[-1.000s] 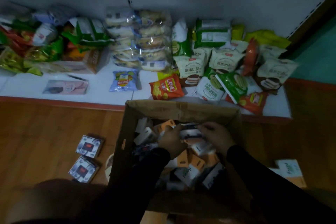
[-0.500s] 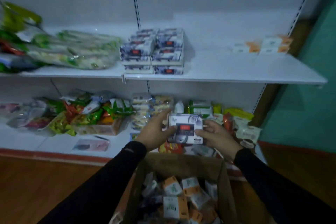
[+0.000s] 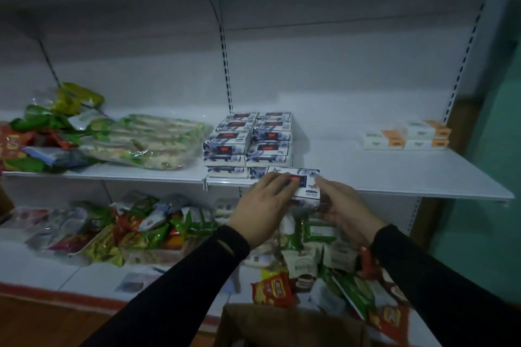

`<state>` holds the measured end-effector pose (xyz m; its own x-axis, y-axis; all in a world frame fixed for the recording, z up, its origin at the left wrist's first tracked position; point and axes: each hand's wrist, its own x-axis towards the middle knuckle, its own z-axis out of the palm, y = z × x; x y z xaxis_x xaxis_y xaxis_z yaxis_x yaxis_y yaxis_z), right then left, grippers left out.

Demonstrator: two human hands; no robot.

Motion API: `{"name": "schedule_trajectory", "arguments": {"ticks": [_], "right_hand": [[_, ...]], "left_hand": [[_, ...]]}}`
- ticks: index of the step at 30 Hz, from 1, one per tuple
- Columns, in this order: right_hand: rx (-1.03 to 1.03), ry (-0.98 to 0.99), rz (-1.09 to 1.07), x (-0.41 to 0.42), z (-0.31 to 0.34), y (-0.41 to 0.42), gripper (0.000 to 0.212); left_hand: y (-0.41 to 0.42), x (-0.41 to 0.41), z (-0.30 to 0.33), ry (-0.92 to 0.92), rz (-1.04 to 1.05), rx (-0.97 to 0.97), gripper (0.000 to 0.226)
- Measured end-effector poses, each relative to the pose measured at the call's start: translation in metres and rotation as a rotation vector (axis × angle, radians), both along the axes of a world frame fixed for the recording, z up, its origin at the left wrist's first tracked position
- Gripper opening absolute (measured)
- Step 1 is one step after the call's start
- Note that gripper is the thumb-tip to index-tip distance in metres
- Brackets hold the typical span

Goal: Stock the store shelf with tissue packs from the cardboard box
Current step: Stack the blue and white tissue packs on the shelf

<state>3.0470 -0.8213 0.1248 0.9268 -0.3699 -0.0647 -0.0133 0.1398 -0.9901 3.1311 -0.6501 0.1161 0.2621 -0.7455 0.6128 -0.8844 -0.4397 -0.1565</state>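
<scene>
A blue-and-white tissue pack point(image 3: 303, 182) with a red label is at the front edge of the white middle shelf point(image 3: 408, 177), just right of a stack of the same packs point(image 3: 248, 144). My left hand point(image 3: 265, 203) grips its left side with fingers over the top. My right hand point(image 3: 344, 205) holds its right end. Only the far rim of the cardboard box point(image 3: 282, 321) shows at the bottom.
Orange-and-white tissue packs point(image 3: 406, 136) sit at the shelf's back right. Bagged snacks point(image 3: 141, 141) fill the shelf's left part. The lower shelf point(image 3: 42, 270) carries several snack bags. A green wall point(image 3: 493, 149) bounds the right side.
Both hands lifted the tissue pack out of the box and carried it up and forward to the middle shelf's front edge. The view tilted up from the box to the shelves.
</scene>
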Motion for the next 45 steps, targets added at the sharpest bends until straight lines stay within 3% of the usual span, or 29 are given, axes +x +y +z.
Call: {"name": "schedule_trajectory", "arguments": {"ticks": [3,6,8,13,16,25,35,40,45], "right_hand": [[-0.165,-0.028,-0.106,0.015,0.015,-0.02,0.039],[-0.759,0.007,-0.29,0.032,0.015,-0.055,0.046],[-1.026,0.05,-0.328,0.044,0.01,-0.079,0.053],[-1.378,0.453,-0.202,0.062,-0.015,-0.118,0.072],[-1.443,0.592,-0.154,0.063,-0.03,-0.12,0.077],[-1.479,0.585,-0.2,0.063,-0.036,-0.118,0.08],[-1.491,0.594,-0.183,0.063,-0.032,-0.119,0.079],[-1.464,0.357,-0.26,0.039,-0.03,-0.095,0.064],[-1.333,0.151,-0.14,-0.024,-0.045,-0.051,0.058]], "left_hand": [[-0.013,0.03,0.017,-0.049,0.022,-0.004,0.041],[-0.024,0.061,0.038,-0.047,0.057,-0.023,0.042],[-0.03,0.081,0.049,-0.045,0.095,-0.031,0.043],[-0.035,0.107,0.056,0.129,0.339,0.059,0.051],[-0.034,0.108,0.048,0.167,0.366,0.092,0.061],[-0.036,0.107,0.04,0.231,0.389,0.161,0.057],[-0.03,0.096,0.05,0.23,0.322,0.007,0.053],[-0.004,0.056,0.04,0.334,0.27,-0.047,0.062],[0.031,0.003,-0.009,0.606,0.231,-0.086,0.061]]}}
